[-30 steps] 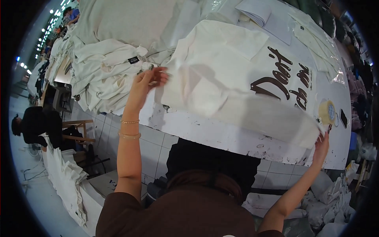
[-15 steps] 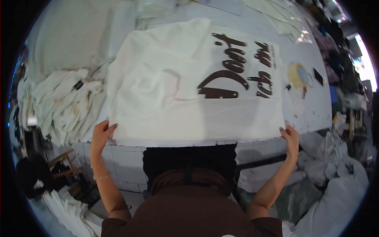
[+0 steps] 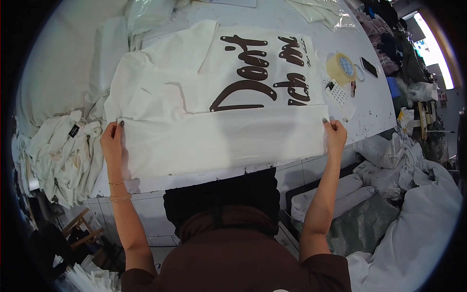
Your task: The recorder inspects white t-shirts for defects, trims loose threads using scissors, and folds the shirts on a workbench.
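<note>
A white shirt (image 3: 180, 141) with large brown lettering lies sideways across the white table. Its near side is folded back over the print in a long, fairly straight strip. My left hand (image 3: 113, 143) pinches the left end of that folded edge, thumb against the fingers. At the opposite end my right hand (image 3: 336, 137) pinches the corner of the same edge, covering part of the lettering's lower border. The far part of the shirt is spread flat, with soft wrinkles at left of the print.
Rumpled white garments (image 3: 63, 155) are heaped at the left beside a large pale stack (image 3: 58, 68). On the right of the table (image 3: 365, 104) lie a tape roll (image 3: 340, 68), a phone (image 3: 368, 67) and a tag sheet (image 3: 340, 97). Plastic-wrapped garments (image 3: 326, 12) lie at the far side.
Both hands have moved away from me, carrying the near edge farther over the shirt, so the fold covers more of the lettering. The whole view has also shifted and turned slightly.
</note>
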The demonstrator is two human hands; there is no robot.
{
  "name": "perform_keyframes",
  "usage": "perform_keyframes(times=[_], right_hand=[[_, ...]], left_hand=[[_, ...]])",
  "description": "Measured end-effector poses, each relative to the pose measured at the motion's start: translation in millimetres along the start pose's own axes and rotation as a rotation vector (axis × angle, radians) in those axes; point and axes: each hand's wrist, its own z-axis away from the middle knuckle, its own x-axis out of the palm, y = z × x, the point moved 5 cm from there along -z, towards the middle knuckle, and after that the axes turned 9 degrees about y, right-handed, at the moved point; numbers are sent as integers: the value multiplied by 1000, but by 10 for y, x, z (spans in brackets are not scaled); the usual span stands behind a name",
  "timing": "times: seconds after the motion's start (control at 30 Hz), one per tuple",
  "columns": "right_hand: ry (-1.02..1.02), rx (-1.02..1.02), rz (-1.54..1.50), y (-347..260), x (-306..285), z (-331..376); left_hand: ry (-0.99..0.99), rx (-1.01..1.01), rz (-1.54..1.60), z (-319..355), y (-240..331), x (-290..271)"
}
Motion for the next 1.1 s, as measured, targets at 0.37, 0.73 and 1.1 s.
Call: perform_keyframes(times=[0.37,0.73,1.1], right_hand=[[-170,-3,-98,465,-152,-332],[-56,-113,11,163,76,-178],[94,-218,-93,-79,241,-280]], left_hand=[[-21,-375,367,679,-236,-942],[89,-245,135,894,-314,-570],[168,-42,-71,460,-31,-264]])
